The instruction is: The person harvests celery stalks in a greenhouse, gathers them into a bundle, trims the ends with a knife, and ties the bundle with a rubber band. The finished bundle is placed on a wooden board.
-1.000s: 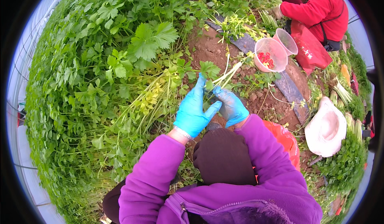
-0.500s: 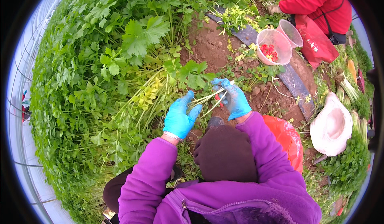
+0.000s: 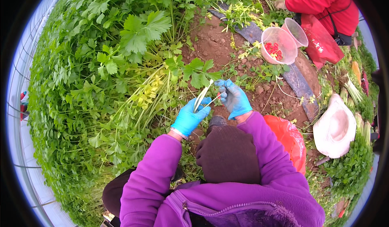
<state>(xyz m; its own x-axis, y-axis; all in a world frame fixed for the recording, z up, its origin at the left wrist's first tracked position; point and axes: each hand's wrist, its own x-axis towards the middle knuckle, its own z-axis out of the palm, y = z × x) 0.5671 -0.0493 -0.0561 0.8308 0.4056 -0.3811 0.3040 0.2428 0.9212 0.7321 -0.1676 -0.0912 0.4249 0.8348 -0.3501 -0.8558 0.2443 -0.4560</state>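
Note:
Celery stalks [image 3: 201,96] with pale cut ends stand up out of my left hand [image 3: 189,117], which is closed round them in a blue glove. My right hand [image 3: 236,100], also gloved in blue, is close beside it. Its fingertips pinch a small red thing [image 3: 219,94], too small to name, beside a thin pale stem that reaches toward the left hand. Celery leaves [image 3: 198,72] spread just beyond both hands.
Dense celery plants [image 3: 81,77] fill the left side. Clear plastic buckets [image 3: 279,36], one with red pieces [image 3: 273,51], stand at the far right near a person in a red jacket [image 3: 324,2]. A red bag [image 3: 289,142] and a white hat-like item [image 3: 335,125] lie to the right.
The celery stalks now stand gathered in my left hand, clear of the right hand's fingers. My left hand has moved slightly right, and the right fingers hold the small red thing.

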